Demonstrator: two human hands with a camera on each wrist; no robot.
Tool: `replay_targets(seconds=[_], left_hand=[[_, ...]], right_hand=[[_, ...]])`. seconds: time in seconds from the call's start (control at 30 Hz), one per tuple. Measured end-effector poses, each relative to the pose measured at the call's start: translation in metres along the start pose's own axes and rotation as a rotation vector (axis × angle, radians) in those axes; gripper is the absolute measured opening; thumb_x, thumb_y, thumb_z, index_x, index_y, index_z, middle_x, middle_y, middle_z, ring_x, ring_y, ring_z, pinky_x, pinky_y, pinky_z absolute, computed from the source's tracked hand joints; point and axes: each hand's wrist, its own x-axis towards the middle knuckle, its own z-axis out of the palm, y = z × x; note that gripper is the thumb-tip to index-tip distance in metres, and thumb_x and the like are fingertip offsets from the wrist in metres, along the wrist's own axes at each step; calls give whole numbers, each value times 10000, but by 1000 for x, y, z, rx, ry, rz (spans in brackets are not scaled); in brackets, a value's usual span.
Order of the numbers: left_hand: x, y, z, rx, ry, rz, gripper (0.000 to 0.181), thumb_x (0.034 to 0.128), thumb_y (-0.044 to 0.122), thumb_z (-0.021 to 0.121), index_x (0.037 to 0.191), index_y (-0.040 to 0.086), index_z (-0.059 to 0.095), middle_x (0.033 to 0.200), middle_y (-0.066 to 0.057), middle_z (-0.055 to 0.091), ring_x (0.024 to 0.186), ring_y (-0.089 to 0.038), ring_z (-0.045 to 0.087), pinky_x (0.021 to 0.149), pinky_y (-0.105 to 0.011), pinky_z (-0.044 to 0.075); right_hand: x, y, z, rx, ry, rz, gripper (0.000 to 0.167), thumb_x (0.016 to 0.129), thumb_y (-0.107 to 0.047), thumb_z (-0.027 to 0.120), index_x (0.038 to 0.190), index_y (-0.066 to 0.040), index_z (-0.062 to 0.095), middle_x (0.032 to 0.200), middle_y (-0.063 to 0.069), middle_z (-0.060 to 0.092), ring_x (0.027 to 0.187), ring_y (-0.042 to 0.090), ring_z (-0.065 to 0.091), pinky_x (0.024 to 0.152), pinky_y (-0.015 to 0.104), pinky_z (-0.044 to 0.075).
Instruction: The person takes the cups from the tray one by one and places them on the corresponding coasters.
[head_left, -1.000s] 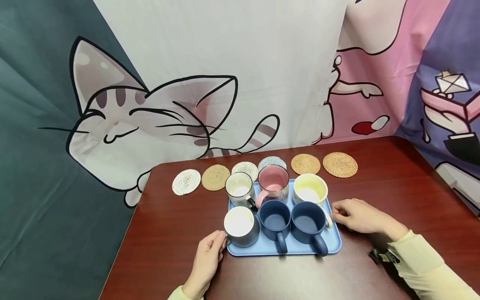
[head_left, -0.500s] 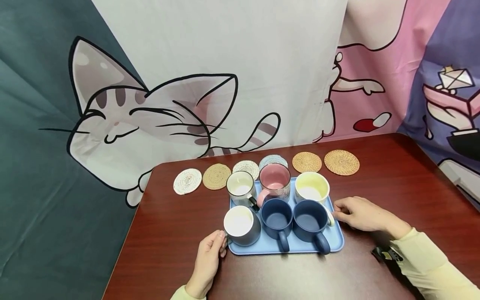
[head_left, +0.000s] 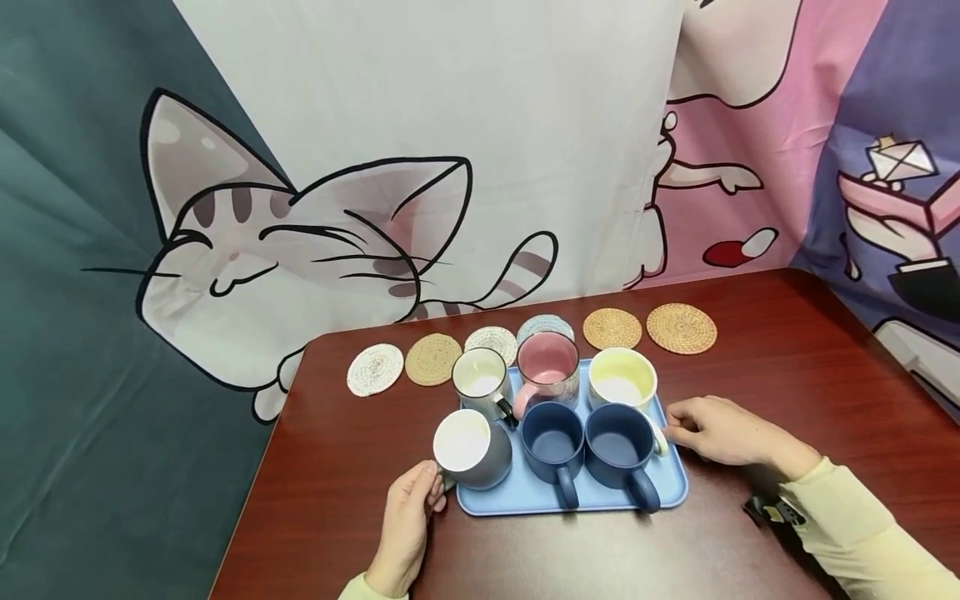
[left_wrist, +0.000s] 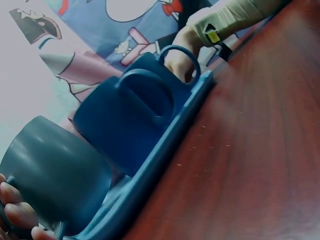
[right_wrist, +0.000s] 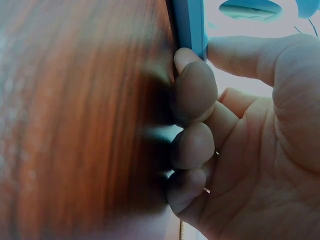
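In the head view, my left hand (head_left: pixel 405 525) grips the handle of a dark grey mug (head_left: pixel 491 460) with a white inside. The mug leans to the left over the front left corner of a light blue tray (head_left: pixel 517 502); whether its base touches the tray I cannot tell. Curled fingers (left_wrist: pixel 21 214) wrap the handle in the left wrist view. At the tray's right edge, my right hand (head_left: pixel 722 432) pinches the rim between thumb and forefinger, as the right wrist view of the tray edge (right_wrist: pixel 190 30) shows.
Two navy mugs (head_left: pixel 551 437) stand beside the grey one. Behind them are a white mug (head_left: pixel 480 387) with a black handle, a pink mug (head_left: pixel 549 367) and a yellow-lined mug (head_left: pixel 621 385). Several round coasters (head_left: pixel 433 360) line the wooden table's (head_left: pixel 337 467) back edge.
The grey mug has shifted slightly left and tipped further left, with my left hand moving along. My right hand keeps its pinch on the tray's edge.
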Motion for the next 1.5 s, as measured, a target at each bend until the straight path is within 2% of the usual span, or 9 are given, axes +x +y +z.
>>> replay_targets(seconds=[0.23, 0.4, 0.6, 0.73, 0.87, 1.03, 1.23, 1.5], left_hand=[[3, 21, -14, 1, 91, -16, 397, 1090, 137, 470, 705, 72, 400, 673, 54, 397, 640, -76, 376, 597, -220, 349], [13, 39, -25, 2, 163, -33, 389, 1082, 104, 439, 693, 117, 442, 665, 53, 412, 637, -76, 385, 606, -222, 356], [28, 59, -39, -21, 218, 26, 393, 1085, 87, 416, 694, 94, 455, 670, 35, 421, 654, -101, 387, 611, -243, 347], [42, 72, -43, -34, 237, 63, 392, 1087, 101, 428, 699, 85, 478, 679, 23, 427, 672, -117, 394, 614, -248, 352], [59, 80, -46, -41, 290, 90, 382, 1076, 104, 461, 696, 82, 503, 674, 13, 437, 672, -119, 408, 604, -246, 365], [83, 83, -51, -64, 366, 111, 380, 1060, 108, 489, 682, 91, 520, 658, 25, 454, 656, -100, 424, 583, -225, 382], [108, 78, -62, -56, 424, 137, 372, 1077, 170, 513, 712, 106, 541, 672, 41, 467, 674, -96, 436, 599, -210, 394], [132, 65, -76, -24, 473, 114, 345, 1093, 235, 504, 803, 61, 570, 706, 50, 492, 700, -95, 452, 632, -208, 409]], right_hand=[[0, -3, 3, 3, -6, -8, 335, 991, -289, 691, 711, -273, 507, 606, -192, 352, 558, -37, 357, 549, 195, 295], [0, -4, 2, -1, -4, -8, 337, 988, -296, 695, 710, -276, 506, 610, -193, 350, 565, -39, 353, 557, 191, 294], [0, -5, 2, 5, -5, -14, 340, 987, -285, 694, 706, -273, 503, 609, -194, 349, 563, -39, 355, 552, 192, 293], [1, -5, 2, -1, -8, -1, 351, 988, -274, 694, 696, -279, 499, 600, -197, 353, 556, -36, 363, 555, 191, 302], [1, -4, 0, -5, -13, 4, 350, 988, -277, 695, 696, -278, 500, 601, -192, 358, 558, -32, 368, 561, 194, 309], [2, -4, -2, -7, -12, -12, 346, 987, -288, 695, 702, -265, 499, 608, -181, 353, 565, -28, 361, 562, 203, 305], [4, -1, 0, -15, -24, -1, 350, 986, -280, 694, 700, -278, 492, 598, -191, 358, 553, -29, 369, 559, 193, 309], [0, -1, -2, 0, -9, -17, 338, 982, -247, 694, 708, -277, 498, 614, -190, 347, 571, -33, 364, 570, 198, 307]])
